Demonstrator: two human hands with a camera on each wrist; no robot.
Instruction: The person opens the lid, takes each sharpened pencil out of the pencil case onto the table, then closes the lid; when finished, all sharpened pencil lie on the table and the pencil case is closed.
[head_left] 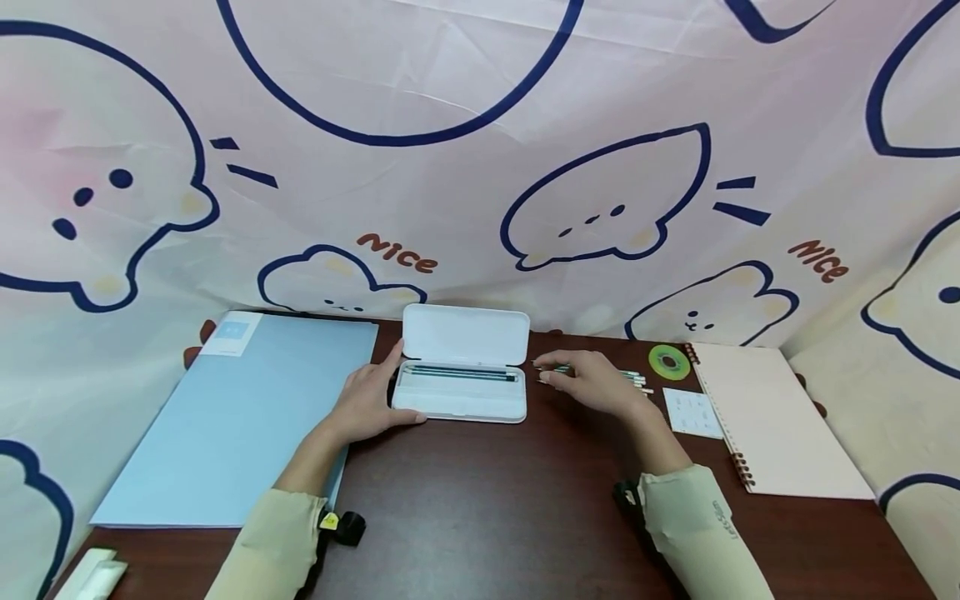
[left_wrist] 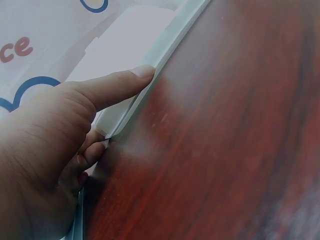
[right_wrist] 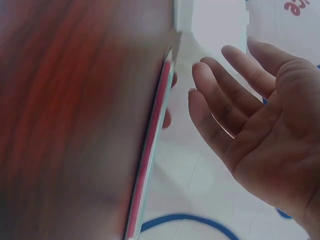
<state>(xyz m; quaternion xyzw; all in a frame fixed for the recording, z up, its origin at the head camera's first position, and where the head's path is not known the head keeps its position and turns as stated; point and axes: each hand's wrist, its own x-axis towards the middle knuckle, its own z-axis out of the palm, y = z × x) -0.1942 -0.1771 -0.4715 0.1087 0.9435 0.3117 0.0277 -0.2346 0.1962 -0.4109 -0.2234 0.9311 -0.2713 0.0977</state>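
Note:
A white pencil case point(head_left: 459, 408) stands with its lid up, and dark green pencils point(head_left: 465, 373) lie along its back inside. My left hand point(head_left: 367, 402) holds the case by its left end; in the left wrist view the thumb point(left_wrist: 122, 87) lies at the front edge and other fingers bend round the corner. To the right of the case, my right hand point(head_left: 594, 383) is over several pencils point(head_left: 636, 380) on the table. In the right wrist view its fingers are loosely spread, apart from the red and pale green pencils point(right_wrist: 152, 135).
A large light blue folder point(head_left: 247, 417) lies at the left. On the right are a green tape roll point(head_left: 681, 362), a small white sheet point(head_left: 692, 413) and a spiral notebook point(head_left: 780, 425). White objects point(head_left: 93, 575) sit at the near left corner. A printed cloth hangs behind.

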